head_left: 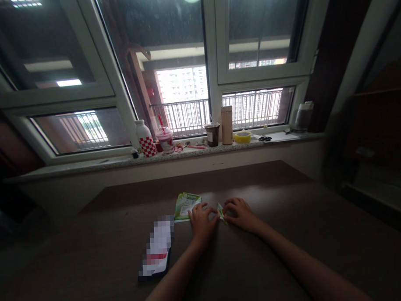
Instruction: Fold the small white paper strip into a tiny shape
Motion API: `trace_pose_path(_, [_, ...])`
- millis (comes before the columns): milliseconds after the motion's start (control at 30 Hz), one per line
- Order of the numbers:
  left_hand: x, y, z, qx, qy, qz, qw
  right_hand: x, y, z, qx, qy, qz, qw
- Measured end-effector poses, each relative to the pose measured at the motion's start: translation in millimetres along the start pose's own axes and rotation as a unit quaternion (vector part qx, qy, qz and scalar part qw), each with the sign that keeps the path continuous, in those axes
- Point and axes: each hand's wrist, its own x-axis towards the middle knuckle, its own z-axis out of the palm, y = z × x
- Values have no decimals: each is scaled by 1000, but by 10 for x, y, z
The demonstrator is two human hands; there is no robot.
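Just above the dark table, a small folded green-and-white paper or wrapper (220, 211), with a bit of yellow, stands between my two hands. The thumb and forefinger of my left hand (203, 219) are pinched at its left side. On the other side, my right hand (239, 214) grips it between thumb and fingers. Behind my left hand lie flat green printed packets or sheets (182, 207), slightly overlapping and partly covered by its fingers. The exact kind of the folded piece is too small to make out.
A phone-like dark-edged item (158, 246) with a blurred top lies left of my left forearm on the table (270, 183). Along the windowsill stand a checkered bottle (146, 141), a pink drink cup (165, 140), a brown cup (212, 134), a tumbler (226, 125), yellow tape (242, 137) and scissors (265, 139).
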Motion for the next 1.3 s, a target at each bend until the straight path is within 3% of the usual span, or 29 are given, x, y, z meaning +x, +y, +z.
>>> trace_pose_path(800, [49, -15, 29, -17, 32, -4, 999, 30, 27, 16, 6, -12, 3, 1000])
trace_pose_path(1300, [104, 8, 32, -2, 39, -47, 998, 47, 18, 17, 28, -23, -19, 999])
